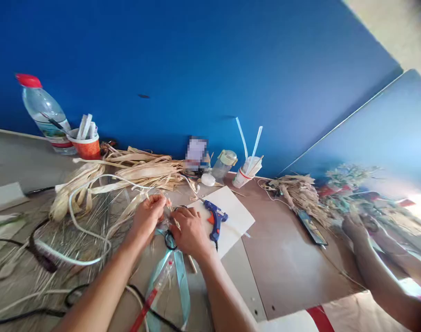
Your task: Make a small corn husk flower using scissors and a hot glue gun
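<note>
My left hand (151, 216) is closed in a pinch, and what lies between its fingertips is too small to name. Close beside it, my right hand (191, 228) is curled over the table, its fingertips partly hidden. A thin pale strip shows at its fingers. Under the right hand is a loop of black cord (169, 240). Light blue ribbon (182, 276) hangs toward me below both hands. Across it lies a red and clear slim tool (150, 302). A blue glue gun (216, 219) rests on a white sheet (240, 216) to the right of my right hand.
Dried husks (144, 168) and a white cable (72, 207) spread on the left. Behind stand a bottle (46, 108), a red cup (87, 147), a clear jar (225, 163) and a cup with glue sticks (245, 173). Another person's hands (357, 228) work at right, near a phone (310, 227).
</note>
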Motion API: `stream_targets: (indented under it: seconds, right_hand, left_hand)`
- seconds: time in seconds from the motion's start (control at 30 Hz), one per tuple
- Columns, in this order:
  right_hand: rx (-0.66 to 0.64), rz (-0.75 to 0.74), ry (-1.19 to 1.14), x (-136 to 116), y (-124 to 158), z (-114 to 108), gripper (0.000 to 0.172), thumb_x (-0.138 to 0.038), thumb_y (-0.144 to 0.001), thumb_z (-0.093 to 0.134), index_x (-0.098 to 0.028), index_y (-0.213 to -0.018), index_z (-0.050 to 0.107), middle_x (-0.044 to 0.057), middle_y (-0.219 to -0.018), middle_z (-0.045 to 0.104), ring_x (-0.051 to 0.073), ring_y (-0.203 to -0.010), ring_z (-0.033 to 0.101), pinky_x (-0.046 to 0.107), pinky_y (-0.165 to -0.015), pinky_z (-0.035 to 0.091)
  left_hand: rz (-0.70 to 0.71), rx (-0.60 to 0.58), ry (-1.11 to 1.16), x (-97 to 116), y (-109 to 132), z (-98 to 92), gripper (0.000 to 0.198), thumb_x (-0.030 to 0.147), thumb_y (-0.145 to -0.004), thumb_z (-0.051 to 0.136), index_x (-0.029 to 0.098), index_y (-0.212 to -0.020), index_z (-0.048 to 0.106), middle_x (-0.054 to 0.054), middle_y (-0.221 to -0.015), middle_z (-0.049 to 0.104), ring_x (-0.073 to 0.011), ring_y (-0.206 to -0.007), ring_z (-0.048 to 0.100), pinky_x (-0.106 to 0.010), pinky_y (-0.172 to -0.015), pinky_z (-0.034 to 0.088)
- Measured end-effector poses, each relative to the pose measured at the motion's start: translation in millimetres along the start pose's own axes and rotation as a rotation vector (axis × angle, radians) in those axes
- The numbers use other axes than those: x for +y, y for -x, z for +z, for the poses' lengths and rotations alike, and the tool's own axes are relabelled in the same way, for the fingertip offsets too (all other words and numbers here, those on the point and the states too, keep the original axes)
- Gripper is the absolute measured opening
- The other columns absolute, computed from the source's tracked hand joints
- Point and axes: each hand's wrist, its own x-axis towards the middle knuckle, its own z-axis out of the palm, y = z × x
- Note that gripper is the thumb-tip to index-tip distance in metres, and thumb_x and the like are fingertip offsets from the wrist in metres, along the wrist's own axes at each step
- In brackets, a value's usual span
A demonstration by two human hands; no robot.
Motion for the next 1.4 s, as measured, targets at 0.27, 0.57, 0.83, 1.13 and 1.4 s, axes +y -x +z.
stream_targets:
  seconds: [0.27, 0.57, 0.83, 1.13, 1.4]
  right_hand:
    - [-0.118, -0.07, 0.096, 3.5, 8.8, -8.6, 0.061, -0.028, -0.075, 0.064, -0.019, -0.134, 0.05, 0.012, -0.126, 0.057, 0.03, -0.11, 0.046, 0.041, -0.088, 0.033]
    - [-0.129, -0.009, 0.168, 4.3, 10.1, -8.8, 0.06, -0.05, -0.068, 0.073, -0.02, -0.118, 0.058, 0.011, -0.102, 0.061, 0.029, -0.1, 0.047, 0.041, -0.085, 0.03]
    - [-0.096, 0.103, 0.082, 19.7, 11.5, -16.1, 0.032, -0.031, -0.075, 0.065, -0.02, -0.105, 0.068, 0.01, -0.095, 0.066, 0.029, -0.1, 0.049, 0.043, -0.089, 0.03]
    - [0.142, 0.357, -0.885, 43.3, 2.3, -21.1, 0.033, -0.034, -0.075, 0.062, -0.022, -0.105, 0.071, 0.002, -0.076, 0.064, 0.019, -0.073, 0.053, 0.033, -0.072, 0.04]
    - [-0.041, 0.227, -1.673, 15.9, 1.8, -15.3, 0.038, -0.043, -0.064, 0.082, -0.022, -0.093, 0.072, 0.001, -0.07, 0.067, 0.015, -0.063, 0.055, 0.026, -0.063, 0.041]
  left_hand:
    - [0.032, -0.011, 0.099, 6.4, 2.2, 4.1, 0.03, 0.04, -0.071, 0.076, 0.015, -0.071, 0.06, 0.001, -0.068, 0.064, -0.0008, -0.04, 0.028, -0.019, -0.041, 0.02]
    - [0.045, 0.016, 0.116, 8.0, 1.3, 1.2, 0.032, 0.04, -0.067, 0.079, 0.014, -0.072, 0.061, 0.002, -0.061, 0.059, -0.0006, -0.04, 0.026, -0.018, -0.042, 0.022]
    - [0.073, 0.054, 0.127, 9.3, 0.0, 1.0, 0.032, 0.039, -0.065, 0.08, 0.014, -0.07, 0.06, 0.0, -0.067, 0.065, 0.0, -0.039, 0.028, -0.019, -0.041, 0.022]
    - [0.094, 0.095, 0.151, 10.5, 1.3, 1.6, 0.029, 0.037, -0.065, 0.08, 0.017, -0.072, 0.061, 0.005, -0.063, 0.058, -0.0021, -0.04, 0.028, -0.02, -0.04, 0.023]
    - [0.066, 0.059, 0.118, 7.5, 2.0, 1.3, 0.027, 0.038, -0.069, 0.077, 0.017, -0.071, 0.059, 0.003, -0.066, 0.063, -0.0024, -0.041, 0.031, -0.018, -0.042, 0.026]
